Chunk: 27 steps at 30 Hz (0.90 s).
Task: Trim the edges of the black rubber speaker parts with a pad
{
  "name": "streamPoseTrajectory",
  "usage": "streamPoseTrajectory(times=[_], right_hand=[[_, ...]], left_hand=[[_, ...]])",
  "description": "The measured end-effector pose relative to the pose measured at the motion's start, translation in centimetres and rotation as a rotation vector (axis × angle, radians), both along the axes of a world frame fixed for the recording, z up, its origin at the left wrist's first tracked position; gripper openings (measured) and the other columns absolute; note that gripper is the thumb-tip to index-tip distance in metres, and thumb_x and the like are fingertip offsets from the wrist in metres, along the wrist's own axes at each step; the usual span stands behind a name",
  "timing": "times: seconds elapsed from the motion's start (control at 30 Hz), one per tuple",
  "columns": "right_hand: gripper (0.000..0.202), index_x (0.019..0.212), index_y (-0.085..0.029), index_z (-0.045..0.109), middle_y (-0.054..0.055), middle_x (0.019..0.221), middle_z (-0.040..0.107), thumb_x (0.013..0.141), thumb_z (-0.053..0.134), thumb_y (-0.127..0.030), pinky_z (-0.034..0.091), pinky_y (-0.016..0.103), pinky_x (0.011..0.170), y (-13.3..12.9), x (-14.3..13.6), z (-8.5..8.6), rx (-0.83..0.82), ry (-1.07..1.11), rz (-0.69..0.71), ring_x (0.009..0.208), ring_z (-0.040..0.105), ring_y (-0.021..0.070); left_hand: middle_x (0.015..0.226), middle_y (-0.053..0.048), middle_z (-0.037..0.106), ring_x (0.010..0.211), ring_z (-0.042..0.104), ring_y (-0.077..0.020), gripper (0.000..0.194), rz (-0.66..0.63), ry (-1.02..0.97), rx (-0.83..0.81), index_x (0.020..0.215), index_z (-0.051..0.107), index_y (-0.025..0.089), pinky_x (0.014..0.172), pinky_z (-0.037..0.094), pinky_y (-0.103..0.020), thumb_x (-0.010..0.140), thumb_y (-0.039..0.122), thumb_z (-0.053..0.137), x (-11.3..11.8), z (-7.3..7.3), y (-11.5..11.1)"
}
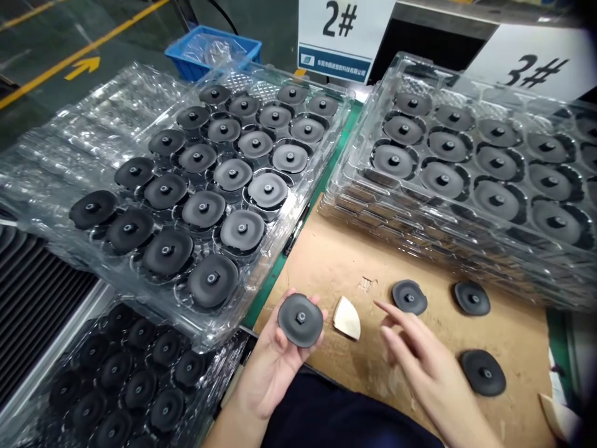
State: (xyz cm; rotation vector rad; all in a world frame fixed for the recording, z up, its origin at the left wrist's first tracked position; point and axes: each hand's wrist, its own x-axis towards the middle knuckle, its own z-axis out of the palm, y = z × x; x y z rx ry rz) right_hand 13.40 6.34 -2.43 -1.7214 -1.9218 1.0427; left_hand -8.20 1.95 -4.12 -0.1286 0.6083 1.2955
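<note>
A dark grey disc (301, 330) with a small hub at its centre rests in my left hand (275, 361), hub side up, fingers curled around its edge. My right hand (420, 361) hovers over the brown board (321, 249) with its fingers apart and nothing in them. Between the two hands lies a cream wedge-shaped piece (347, 318). Beyond my right fingertips is a loose disc (409, 297). Two more loose discs (472, 298) (483, 372) lie on the board to the right.
A clear tray (280, 233) full of discs stands at the left, and stacked trays (373, 214) at the right. Another filled tray (209, 373) sits lower left. A blue bin (186, 65) and numbered signs (342, 31) are behind. Another cream piece (557, 415) lies lower right.
</note>
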Motion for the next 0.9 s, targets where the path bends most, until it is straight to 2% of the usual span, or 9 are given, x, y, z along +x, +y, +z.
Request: streamPoseTrajectory(times=[0.1,0.2,0.3,0.37,0.5,0.63,0.7,0.77,0.9], right_hand=[[0.043,0.119,-0.017,0.051,0.013,0.1,0.052,0.084,0.05,-0.042,0.052,0.036,0.051,-0.7,-1.9,-2.9,0.109,-0.266,0.124,0.064,0.06,0.0208],[0.032,0.111,-0.016,0.055,0.016,0.111,0.049,0.084,0.052,-0.033,0.049,0.043,0.072,-1.8,-4.2,-4.6,0.171,-0.215,0.222,0.09,0.057,0.0272],[0.025,0.108,-0.023,0.057,0.007,0.088,0.058,0.084,0.052,-0.024,0.046,0.038,0.07,-2.5,-5.5,-4.7,0.174,-0.121,0.344,0.078,0.055,0.0213],[0.023,0.106,-0.025,0.059,0.002,0.073,0.058,0.084,0.052,-0.021,0.044,0.033,0.064,-2.1,-5.4,-4.2,0.17,-0.063,0.402,0.07,0.054,0.0182],[0.023,0.107,-0.021,0.057,0.004,0.08,0.062,0.088,0.045,-0.021,0.045,0.032,0.067,0.1,-4.0,-1.5,0.172,0.006,0.292,0.075,0.056,0.0178],[0.03,0.118,-0.022,0.049,0.005,0.109,0.059,0.088,0.045,-0.021,0.043,0.033,0.083,1.2,-3.6,4.0,0.268,0.147,0.155,0.097,0.054,0.0184],[0.033,0.12,-0.019,0.048,0.005,0.106,0.061,0.086,0.046,-0.018,0.042,0.033,0.082,0.5,-3.9,6.3,0.378,0.253,0.242,0.092,0.054,0.0177],[0.034,0.118,-0.015,0.048,0.005,0.1,0.063,0.084,0.045,-0.012,0.043,0.031,0.076,-0.5,-4.0,7.8,0.41,0.293,0.34,0.084,0.055,0.0161],[0.029,0.111,-0.012,0.052,0.006,0.093,0.065,0.083,0.045,-0.009,0.043,0.028,0.068,-1.4,-3.4,8.8,0.412,0.265,0.369,0.077,0.056,0.0146]], left_hand=[[0.128,-0.011,0.053,0.119,0.046,-0.0287,0.042,0.044,0.026,-0.05,0.119,0.052,0.028,0.098,0.039,-0.037,0.078,0.03,0.061,0.1,0.1,0.0],[0.125,-0.01,0.056,0.121,0.044,-0.0292,0.039,0.081,0.061,-0.093,0.119,0.053,0.027,0.101,0.036,-0.038,0.08,0.029,0.058,0.5,0.3,-0.1],[0.124,-0.01,0.056,0.12,0.045,-0.0294,0.045,0.079,0.097,-0.111,0.122,0.05,0.029,0.102,0.036,-0.039,0.078,0.032,0.06,0.8,0.8,-0.2],[0.125,-0.01,0.055,0.119,0.047,-0.0292,0.047,0.068,0.137,-0.113,0.122,0.051,0.028,0.102,0.036,-0.039,0.076,0.032,0.062,0.9,1.2,-0.3],[0.126,-0.009,0.055,0.119,0.046,-0.0289,0.044,0.063,0.207,-0.098,0.116,0.056,0.023,0.102,0.037,-0.037,0.073,0.032,0.066,1.3,1.8,-0.3],[0.116,-0.006,0.062,0.11,0.055,-0.0234,0.037,0.031,0.252,-0.047,0.108,0.061,0.023,0.096,0.044,-0.031,0.073,0.026,0.068,2.8,2.5,0.0],[0.11,-0.005,0.065,0.105,0.058,-0.0208,0.033,-0.039,0.244,-0.021,0.105,0.063,0.022,0.091,0.047,-0.027,0.072,0.026,0.068,3.7,3.1,0.2],[0.109,-0.004,0.066,0.102,0.06,-0.021,0.038,-0.113,0.241,0.002,0.106,0.063,0.024,0.089,0.048,-0.027,0.069,0.029,0.071,4.5,3.8,0.3],[0.109,0.0,0.066,0.101,0.06,-0.0218,0.05,-0.138,0.318,0.033,0.108,0.061,0.031,0.088,0.049,-0.027,0.06,0.031,0.077,5.6,5.3,0.3]])
